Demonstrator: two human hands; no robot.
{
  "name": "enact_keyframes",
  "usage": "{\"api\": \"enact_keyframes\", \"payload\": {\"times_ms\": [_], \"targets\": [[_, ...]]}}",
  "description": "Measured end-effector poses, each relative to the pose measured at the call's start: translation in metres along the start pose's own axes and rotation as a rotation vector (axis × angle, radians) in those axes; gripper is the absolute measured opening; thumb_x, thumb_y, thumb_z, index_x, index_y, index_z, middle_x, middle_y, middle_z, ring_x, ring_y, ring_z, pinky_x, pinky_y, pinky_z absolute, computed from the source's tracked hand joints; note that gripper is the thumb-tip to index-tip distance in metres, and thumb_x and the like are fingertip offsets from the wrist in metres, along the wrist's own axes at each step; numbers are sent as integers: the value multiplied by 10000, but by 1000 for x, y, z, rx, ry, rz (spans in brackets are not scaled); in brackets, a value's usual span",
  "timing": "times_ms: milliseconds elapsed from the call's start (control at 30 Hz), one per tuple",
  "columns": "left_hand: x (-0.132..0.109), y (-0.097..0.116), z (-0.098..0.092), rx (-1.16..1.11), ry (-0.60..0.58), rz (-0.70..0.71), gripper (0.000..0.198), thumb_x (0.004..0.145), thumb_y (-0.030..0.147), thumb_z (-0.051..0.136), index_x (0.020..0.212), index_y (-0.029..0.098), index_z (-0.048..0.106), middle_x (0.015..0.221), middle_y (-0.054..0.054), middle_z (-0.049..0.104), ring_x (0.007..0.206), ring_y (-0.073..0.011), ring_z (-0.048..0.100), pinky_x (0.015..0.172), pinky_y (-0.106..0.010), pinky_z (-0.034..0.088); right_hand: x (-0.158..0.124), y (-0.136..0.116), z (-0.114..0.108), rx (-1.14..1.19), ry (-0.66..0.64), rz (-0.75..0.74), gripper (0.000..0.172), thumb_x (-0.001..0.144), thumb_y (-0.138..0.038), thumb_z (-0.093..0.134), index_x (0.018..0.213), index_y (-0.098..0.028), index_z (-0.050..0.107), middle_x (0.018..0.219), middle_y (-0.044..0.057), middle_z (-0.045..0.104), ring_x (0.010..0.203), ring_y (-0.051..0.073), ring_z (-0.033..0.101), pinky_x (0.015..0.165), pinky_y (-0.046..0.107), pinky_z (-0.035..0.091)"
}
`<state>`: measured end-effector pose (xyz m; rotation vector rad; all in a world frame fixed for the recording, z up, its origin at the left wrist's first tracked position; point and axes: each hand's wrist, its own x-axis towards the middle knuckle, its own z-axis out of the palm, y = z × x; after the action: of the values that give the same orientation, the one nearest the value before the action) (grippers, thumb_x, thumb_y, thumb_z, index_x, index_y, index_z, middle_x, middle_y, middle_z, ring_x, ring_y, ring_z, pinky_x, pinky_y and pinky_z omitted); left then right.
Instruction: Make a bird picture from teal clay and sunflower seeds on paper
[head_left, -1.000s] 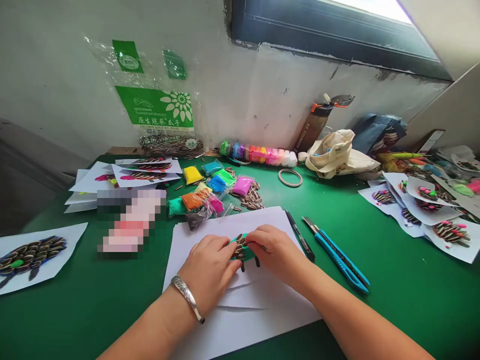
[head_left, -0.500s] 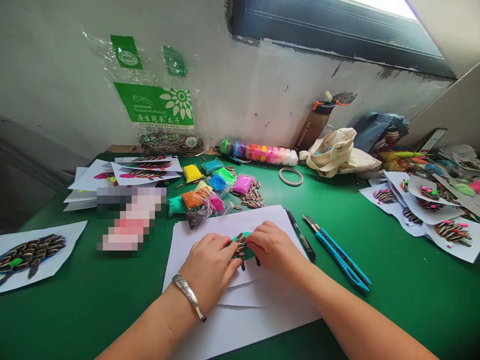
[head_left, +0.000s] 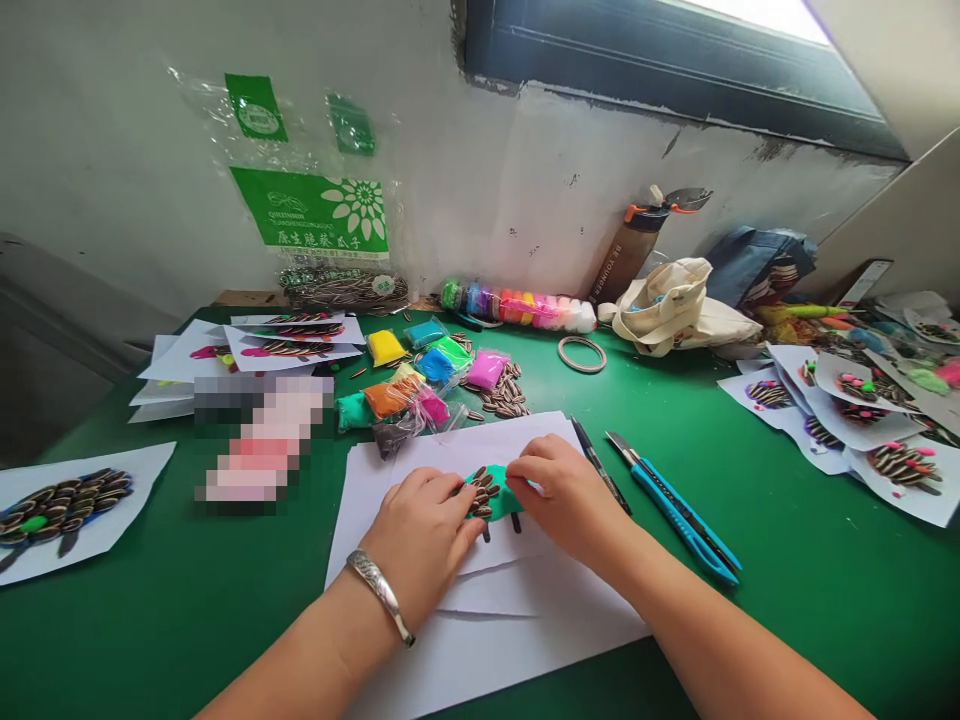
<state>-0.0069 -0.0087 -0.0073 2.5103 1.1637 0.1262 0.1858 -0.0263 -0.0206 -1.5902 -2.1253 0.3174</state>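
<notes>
A flat piece of teal clay (head_left: 501, 496) studded with striped sunflower seeds (head_left: 481, 493) lies on white paper sheets (head_left: 480, 620) on the green table. My left hand (head_left: 421, 535), with a silver bracelet on the wrist, rests curled on the paper and touches the clay's left edge. On the clay's right side my right hand (head_left: 564, 492) has its fingers pinched together at the edge. Whether it holds a seed is hidden.
Bags of coloured clay (head_left: 420, 385) and loose seeds (head_left: 504, 398) lie just behind the paper. A black pen (head_left: 598, 466) and a blue utility knife (head_left: 675, 506) lie to the right. Finished seed pictures sit at far left (head_left: 60, 505) and far right (head_left: 900, 465). A bottle (head_left: 634, 245) and cloth bag (head_left: 675, 305) stand by the wall.
My right hand has shifted slightly right and back, uncovering more of the teal clay. The left hand stays in place.
</notes>
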Motion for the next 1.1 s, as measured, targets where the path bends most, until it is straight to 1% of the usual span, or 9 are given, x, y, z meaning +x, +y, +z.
{"api": "enact_keyframes", "payload": {"times_ms": [100,233,467,567,667,767,833,967,1100], "targets": [[1,0,-1,-4,-6,-6,250,899,272,503,1084,190,648,1088,-72,648,1038,-272,514,910,-447,438,-1,0,5,-31,-37,-29,221,825,-110,575,629,-187,640,685,24,582,735,152,494,668,261,344],[2,0,-1,-5,-3,-7,247,898,273,503,1080,192,650,1077,-70,651,1034,-272,514,907,-445,439,-1,1,13,-61,-47,-26,207,830,-122,571,647,-184,648,681,25,586,733,151,498,672,263,337],[0,-1,3,10,25,5,237,889,269,517,1070,195,651,1069,-71,655,1024,-272,520,900,-438,443,-2,3,18,-58,-45,-33,227,843,-129,551,643,-181,647,672,26,579,709,146,501,669,261,337],[-1,-2,3,10,33,9,235,886,270,520,1069,196,647,1072,-70,655,1023,-270,522,903,-435,440,-2,4,15,-27,-26,-25,216,837,-129,555,654,-189,653,683,24,582,727,149,506,665,256,344],[-1,-2,2,-3,24,6,228,881,270,526,1059,195,647,1067,-68,655,1021,-272,522,902,-435,437,4,8,2,-10,2,31,194,836,-118,549,719,-202,680,721,25,600,743,152,516,656,250,354],[-1,-1,1,-22,23,2,225,872,261,536,1056,190,644,1063,-70,652,1027,-276,516,893,-432,438,17,12,-10,-69,20,69,203,847,-125,531,752,-207,692,736,29,611,745,155,525,667,257,357],[-1,-1,0,-32,27,3,225,871,262,538,1058,188,640,1048,-67,653,1020,-273,519,884,-424,442,30,13,-13,-141,9,51,214,856,-138,518,752,-206,692,736,35,618,752,159,528,672,262,351],[-1,-3,2,-35,54,12,199,864,255,543,1026,203,645,1007,-62,657,992,-259,535,877,-405,444,61,17,-9,-347,-53,-39,262,877,-160,479,719,-197,686,741,55,638,764,172,532,677,273,331],[-2,-5,6,-44,97,29,177,868,260,539,1000,217,649,969,-55,656,964,-240,544,861,-383,450,86,20,-5,-457,-75,-25,261,868,-151,469,734,-193,688,744,73,651,734,177,530,642,285,302]]}}
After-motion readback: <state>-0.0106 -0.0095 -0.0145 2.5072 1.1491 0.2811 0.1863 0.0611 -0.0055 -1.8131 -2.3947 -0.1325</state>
